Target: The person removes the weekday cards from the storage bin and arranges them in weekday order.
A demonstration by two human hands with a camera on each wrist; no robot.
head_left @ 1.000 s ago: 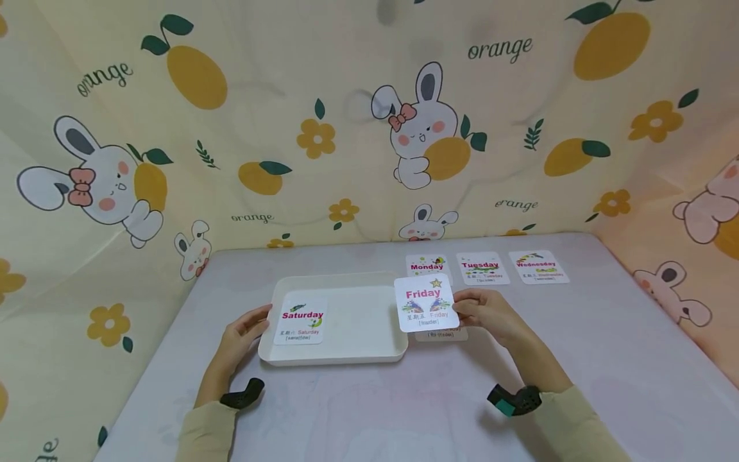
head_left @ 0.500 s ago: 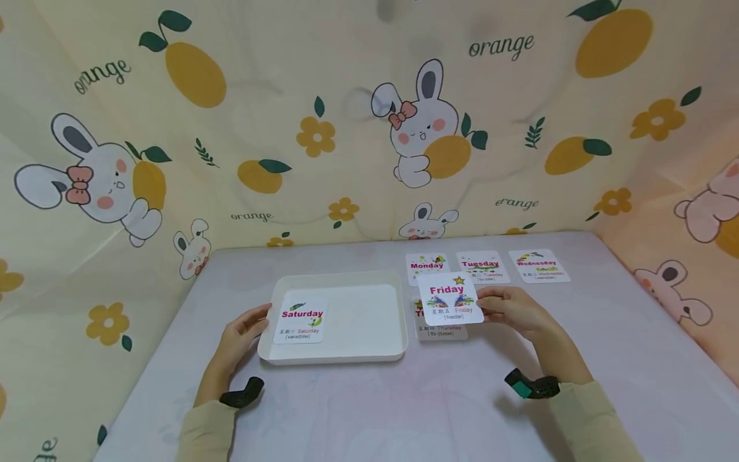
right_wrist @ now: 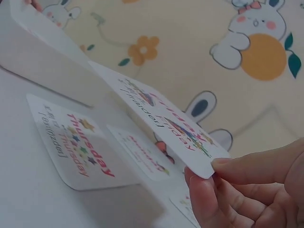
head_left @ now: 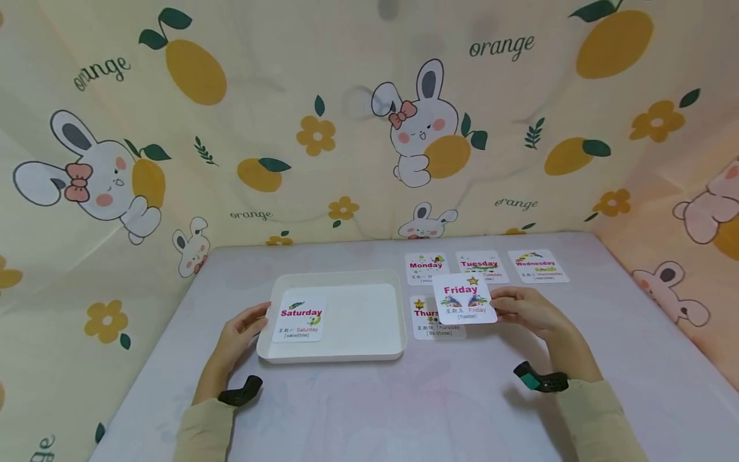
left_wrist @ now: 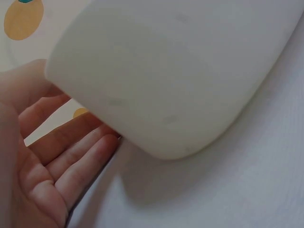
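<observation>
It's the white Friday card (head_left: 464,299), bright with magenta lettering and a gold star! Thursday card (head_left: 437,332), white too, scattered with multicoloured stars. Plain white tray (head_left: 360,317), pale lilac table (head_left: 369,410); beige sleeves (head_left: 204,430), black wrist cameras (head_left: 241,392), the right one patched teal. And that cream backdrop (head_left: 335,64): golden fruit, dark green leaves, mustard flowers, pink-bowed rabbits!

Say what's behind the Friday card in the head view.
Parts of the Monday card, Tuesday card and Thursday card show past the Friday card; there, their overlapped portions, including Thursday's upper right, are covered.
</observation>
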